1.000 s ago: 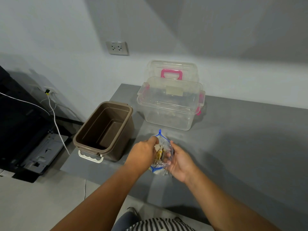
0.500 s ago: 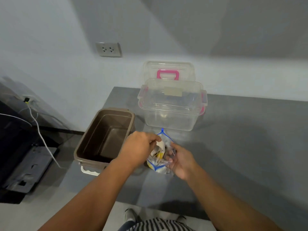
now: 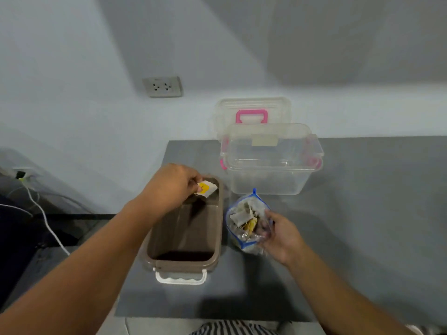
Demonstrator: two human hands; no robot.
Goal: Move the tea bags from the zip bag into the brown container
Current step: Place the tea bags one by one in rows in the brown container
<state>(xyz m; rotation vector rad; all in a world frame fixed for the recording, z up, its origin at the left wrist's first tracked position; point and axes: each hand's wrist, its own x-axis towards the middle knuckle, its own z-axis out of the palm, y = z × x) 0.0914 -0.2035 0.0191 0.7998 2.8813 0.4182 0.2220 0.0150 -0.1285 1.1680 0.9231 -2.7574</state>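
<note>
My left hand point(image 3: 173, 186) pinches a white tea bag point(image 3: 207, 189) with a yellow tag, held over the far end of the brown container point(image 3: 219, 228). The container is a brown rectangular tub with a white handle at its near end, and its inside looks bare. My right hand point(image 3: 281, 234) grips the clear zip bag point(image 3: 245, 220) with a blue seal, upright on the grey table just right of the container. Several tea bags fill the zip bag.
A clear plastic box point(image 3: 272, 165) with pink latches stands behind the zip bag, its lid with a pink handle point(image 3: 252, 116) leaning on the wall. A wall socket point(image 3: 162, 87) is above. The grey table point(image 3: 362, 213) ends at the left; white cables point(image 3: 46, 221) hang there.
My left hand has pulled one tea bag out of the zip bag and carried it left over the brown container. My right hand still holds the zip bag.
</note>
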